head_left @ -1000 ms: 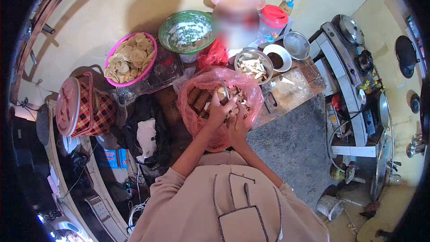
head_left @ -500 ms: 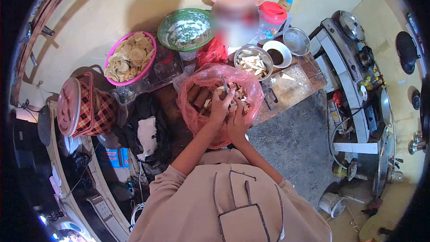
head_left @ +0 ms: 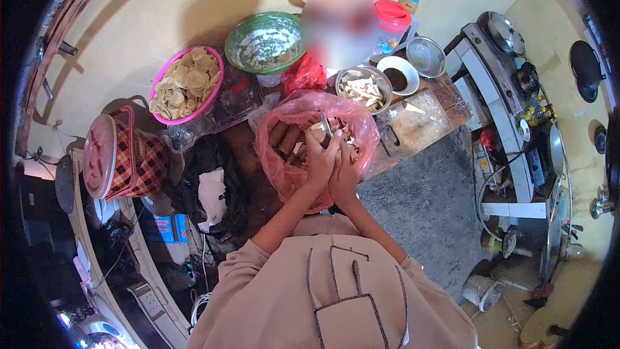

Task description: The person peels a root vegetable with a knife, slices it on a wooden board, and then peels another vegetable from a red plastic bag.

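My left hand (head_left: 319, 160) is closed around a peeled white piece of cassava (head_left: 318, 131) above a pink plastic bag (head_left: 274, 171). Pressed against it, my right hand (head_left: 345, 173) is closed on a knife (head_left: 325, 121), whose blade points up and away beside the piece; the handle is hidden by the fingers. Inside the bag lie brown unpeeled cassava roots (head_left: 290, 140) on the left and peel scraps (head_left: 349, 134) on the right. Just beyond the bag stands a metal bowl (head_left: 387, 106) of white cut pieces.
A worn board (head_left: 423, 130) lies right of the bag, by a white bowl (head_left: 409, 68) of dark liquid. Behind are a green basin (head_left: 294, 64) and a pink basket (head_left: 219, 81) of pale round slices. A gas stove (head_left: 489, 58) stands right, a checked container (head_left: 123, 155) left.
My hands have drawn closer together, the right one shifting slightly up against the left. The knife blade has turned a little and shows broader beside the white piece.
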The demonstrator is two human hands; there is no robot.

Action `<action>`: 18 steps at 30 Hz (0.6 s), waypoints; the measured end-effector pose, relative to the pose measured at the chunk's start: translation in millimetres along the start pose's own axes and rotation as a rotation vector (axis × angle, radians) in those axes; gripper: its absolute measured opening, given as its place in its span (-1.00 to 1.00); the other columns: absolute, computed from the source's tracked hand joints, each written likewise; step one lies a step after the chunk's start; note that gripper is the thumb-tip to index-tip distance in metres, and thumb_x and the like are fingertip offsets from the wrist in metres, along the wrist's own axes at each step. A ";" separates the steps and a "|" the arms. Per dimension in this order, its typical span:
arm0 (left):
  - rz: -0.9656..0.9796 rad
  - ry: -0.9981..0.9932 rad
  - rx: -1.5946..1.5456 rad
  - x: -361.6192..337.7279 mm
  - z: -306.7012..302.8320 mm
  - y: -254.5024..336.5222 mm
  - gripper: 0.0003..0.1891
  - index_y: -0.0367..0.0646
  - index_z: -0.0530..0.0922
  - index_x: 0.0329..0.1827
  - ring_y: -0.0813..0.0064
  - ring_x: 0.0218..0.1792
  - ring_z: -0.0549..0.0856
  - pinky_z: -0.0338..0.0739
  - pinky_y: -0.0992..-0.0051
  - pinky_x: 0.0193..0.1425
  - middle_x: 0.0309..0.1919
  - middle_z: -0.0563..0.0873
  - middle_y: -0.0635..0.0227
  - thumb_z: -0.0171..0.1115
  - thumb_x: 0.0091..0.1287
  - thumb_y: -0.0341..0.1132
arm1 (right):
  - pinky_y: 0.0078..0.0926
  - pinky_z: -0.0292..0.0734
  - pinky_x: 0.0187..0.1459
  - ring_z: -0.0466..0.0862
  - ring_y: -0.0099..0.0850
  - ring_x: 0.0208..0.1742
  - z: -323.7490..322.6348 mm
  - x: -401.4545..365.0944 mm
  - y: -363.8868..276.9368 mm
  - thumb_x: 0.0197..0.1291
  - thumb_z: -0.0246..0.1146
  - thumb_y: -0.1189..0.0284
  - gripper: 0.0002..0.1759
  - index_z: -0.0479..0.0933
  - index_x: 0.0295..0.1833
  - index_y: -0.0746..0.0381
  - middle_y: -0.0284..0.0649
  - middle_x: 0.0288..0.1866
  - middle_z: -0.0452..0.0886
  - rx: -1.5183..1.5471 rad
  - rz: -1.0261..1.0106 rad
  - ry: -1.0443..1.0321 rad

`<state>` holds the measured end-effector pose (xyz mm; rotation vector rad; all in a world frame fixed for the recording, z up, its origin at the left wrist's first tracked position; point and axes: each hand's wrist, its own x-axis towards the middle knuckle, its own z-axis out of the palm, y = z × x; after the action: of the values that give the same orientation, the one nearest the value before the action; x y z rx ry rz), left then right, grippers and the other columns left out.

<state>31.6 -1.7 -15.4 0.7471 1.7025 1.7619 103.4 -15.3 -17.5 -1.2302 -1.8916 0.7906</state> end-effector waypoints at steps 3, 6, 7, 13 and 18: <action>0.021 0.009 -0.011 -0.4 2.2 -3.5 -0.59 -0.30 0.25 -0.07 0.45 -0.18 0.51 0.39 0.49 -0.07 -0.24 0.51 0.21 0.22 0.17 -0.28 | -0.14 0.38 -0.16 0.51 0.07 -0.15 11.7 -0.4 27.6 0.34 -0.28 0.18 -0.53 0.18 0.25 0.16 0.10 -0.09 0.49 -0.169 -0.089 0.027; 0.052 0.012 -0.015 1.9 4.7 -19.2 -0.58 -0.31 0.22 -0.06 0.46 -0.18 0.51 0.39 0.51 -0.07 -0.22 0.49 0.22 0.21 0.18 -0.28 | -0.10 0.41 -0.33 0.54 0.09 -0.28 11.1 -1.7 33.9 0.33 -0.26 0.20 -0.55 0.19 0.25 0.12 0.09 -0.22 0.53 -0.233 -0.033 -0.034; 0.063 0.013 -0.013 2.5 6.0 -25.1 -0.57 -0.31 0.21 -0.06 0.47 -0.18 0.51 0.39 0.51 -0.07 -0.21 0.49 0.22 0.21 0.18 -0.28 | -0.09 0.40 -0.36 0.54 0.10 -0.30 9.7 -1.1 32.6 0.33 -0.25 0.21 -0.56 0.19 0.25 0.11 0.10 -0.25 0.54 -0.248 -0.040 -0.035; 0.014 -0.091 -0.049 -3.5 5.1 -3.1 -0.66 -0.27 0.20 0.00 0.50 -0.16 0.49 0.39 0.54 -0.05 -0.15 0.46 0.24 0.03 0.30 -0.26 | -0.41 0.36 -0.06 0.52 -0.19 -0.17 -7.2 5.3 18.7 0.30 -0.12 0.30 -0.59 0.34 0.16 0.27 -0.03 -0.19 0.52 0.288 0.203 -0.189; -0.083 -0.192 -0.361 8.3 -7.8 -16.2 -0.63 -0.21 0.20 0.08 0.45 -0.07 0.42 0.27 0.47 0.07 -0.10 0.41 0.23 -0.22 0.39 -0.11 | -0.41 0.36 -0.11 0.52 -0.29 -0.16 -16.9 9.5 18.3 0.33 -0.16 0.29 -0.60 0.36 0.10 0.32 -0.12 -0.18 0.53 0.560 0.347 -0.300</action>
<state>20.6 -0.5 -31.8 0.6496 1.2279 1.8081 123.6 1.6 -20.8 -1.1263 -1.5203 1.6396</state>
